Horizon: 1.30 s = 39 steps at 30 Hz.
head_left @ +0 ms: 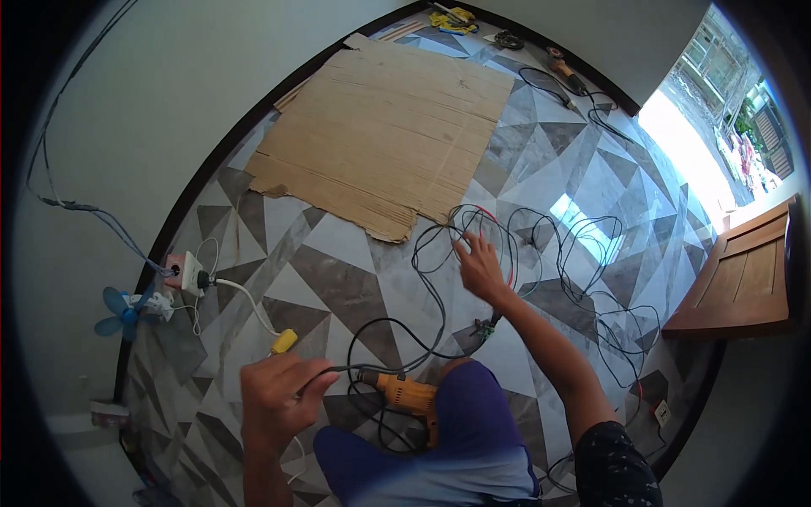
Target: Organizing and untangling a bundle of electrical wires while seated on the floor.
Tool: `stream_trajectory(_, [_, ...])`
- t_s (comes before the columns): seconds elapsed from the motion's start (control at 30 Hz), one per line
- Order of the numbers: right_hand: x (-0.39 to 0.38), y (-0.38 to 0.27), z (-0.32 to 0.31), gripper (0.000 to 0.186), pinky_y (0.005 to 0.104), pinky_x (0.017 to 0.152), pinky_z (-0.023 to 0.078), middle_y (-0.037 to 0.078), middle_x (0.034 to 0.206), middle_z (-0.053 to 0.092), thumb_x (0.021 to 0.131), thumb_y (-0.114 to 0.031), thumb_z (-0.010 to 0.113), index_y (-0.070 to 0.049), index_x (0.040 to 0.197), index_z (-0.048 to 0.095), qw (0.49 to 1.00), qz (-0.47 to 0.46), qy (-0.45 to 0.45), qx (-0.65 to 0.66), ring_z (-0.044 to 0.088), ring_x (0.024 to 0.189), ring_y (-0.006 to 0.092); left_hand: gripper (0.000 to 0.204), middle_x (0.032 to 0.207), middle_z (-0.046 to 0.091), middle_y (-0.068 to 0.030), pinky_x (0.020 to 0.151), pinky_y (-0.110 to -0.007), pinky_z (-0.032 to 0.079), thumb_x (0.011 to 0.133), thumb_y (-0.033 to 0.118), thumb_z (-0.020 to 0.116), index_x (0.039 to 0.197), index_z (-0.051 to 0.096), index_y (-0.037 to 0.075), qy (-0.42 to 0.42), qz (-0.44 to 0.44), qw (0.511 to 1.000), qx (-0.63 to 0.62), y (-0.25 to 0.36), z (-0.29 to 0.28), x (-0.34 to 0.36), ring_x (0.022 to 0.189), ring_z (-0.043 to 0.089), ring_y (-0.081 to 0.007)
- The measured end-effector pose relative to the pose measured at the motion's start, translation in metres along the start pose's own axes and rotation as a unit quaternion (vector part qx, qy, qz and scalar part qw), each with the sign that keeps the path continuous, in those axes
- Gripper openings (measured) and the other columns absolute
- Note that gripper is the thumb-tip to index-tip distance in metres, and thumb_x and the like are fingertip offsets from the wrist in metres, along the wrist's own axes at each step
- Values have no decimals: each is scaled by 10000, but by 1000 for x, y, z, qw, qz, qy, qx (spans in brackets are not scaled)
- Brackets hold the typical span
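Note:
My left hand point(283, 397) is closed around a black electrical cable point(397, 369), held above the floor at the lower left. From that fist the cable runs right and curves up toward a pile of loops. My right hand point(481, 269) reaches forward over these black cable loops point(431, 253), its fingers apart and the fingertips at the strands. Whether they touch them I cannot tell. Between my knees and the left hand lies an orange power drill point(407, 394), partly hidden by my leg. A small green-and-dark bundle point(484, 329) rests beneath my right forearm.
Tangled cables point(583, 253) spread to the right, toward a wooden door point(731, 275). A cardboard sheet point(389, 127) covers the far floor. At left are a socket box point(182, 275), a blue fan point(127, 313) and a yellow connector point(285, 340). An angle grinder point(566, 72) lies far right.

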State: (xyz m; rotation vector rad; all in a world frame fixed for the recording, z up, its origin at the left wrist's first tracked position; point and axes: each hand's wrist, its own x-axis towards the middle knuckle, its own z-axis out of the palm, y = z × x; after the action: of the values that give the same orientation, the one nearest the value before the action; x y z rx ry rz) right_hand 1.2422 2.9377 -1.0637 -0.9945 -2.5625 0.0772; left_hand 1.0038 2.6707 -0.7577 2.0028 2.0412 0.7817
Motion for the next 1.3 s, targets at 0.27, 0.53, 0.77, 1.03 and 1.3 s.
stream_trajectory(0.27, [88,60,-14,723,494,924,417,144,1427,391,663,-248,788,-16,1281,492,944,278,-63,-163,477,1183,346,125,555,523,-55,479,-296,361,779,150,738,821,714,35,57,-131,989,35,-39,-80,-83,470,503,-172])
stream_trajectory(0.53, [121,-138,-143,660,362,905,482,182,1105,650,853,-430,683,55,1274,531,777,-17,-279,565,618,1039,261,111,675,518,13,524,-284,432,794,217,702,785,646,122,-23,142,974,173,-16,-9,-27,611,549,-146])
stream_trajectory(0.77, [147,-278,-181,477,265,655,514,142,912,674,937,-331,619,78,1178,566,556,8,-537,635,650,769,153,100,712,555,-22,632,-274,464,728,164,612,784,641,86,-79,257,927,262,-36,60,-20,738,586,-167])
stream_trajectory(1.03, [184,-321,-127,494,273,540,468,70,798,615,899,-113,578,108,1318,442,657,114,-383,640,597,575,133,175,996,608,-109,935,-462,429,758,144,586,861,669,31,-133,183,883,411,-92,81,-12,1050,548,-267])
stream_trajectory(1.3, [230,-292,-109,373,262,505,404,-32,586,449,957,-246,554,30,1208,581,771,120,-234,579,397,490,56,228,1057,623,-102,1062,-478,363,733,66,691,958,659,85,195,82,976,48,-156,17,-51,1061,581,-278])
